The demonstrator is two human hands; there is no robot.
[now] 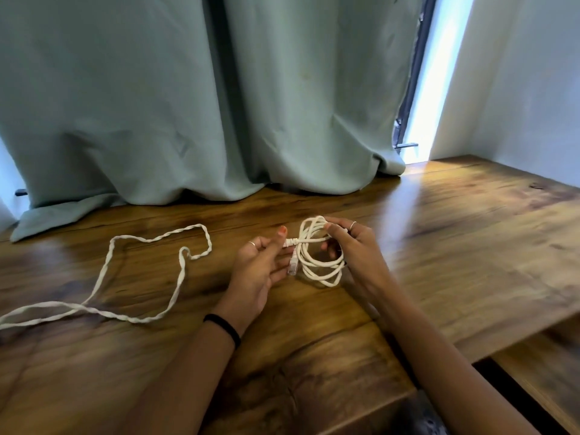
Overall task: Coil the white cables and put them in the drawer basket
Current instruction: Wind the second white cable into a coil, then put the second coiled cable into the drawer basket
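Table (455,233): a wooden top filled the lower half of the frame, with a pale green curtain (188,105) draped onto its far edge across the upper part.
Loose cable (142,277): a white, twisted length lay sprawled over the left of the frame, uncoiled and untouched; this one looked entirely left to do.
Coiled cable (320,262): just right of centre, several white loops were gathered into a bundle, with its tail wound round the neck and a clear plug hanging down at the left side. The coiling of this one seemed nearly finished.
Right hand (354,246): fingers curled through and over the loops, gripping the bundle.
Left hand (260,265): thumb and fingers pinched the wrapped neck of the bundle.
Drawer basket: not in view, so neither cable had been stowed as far as could be judged.
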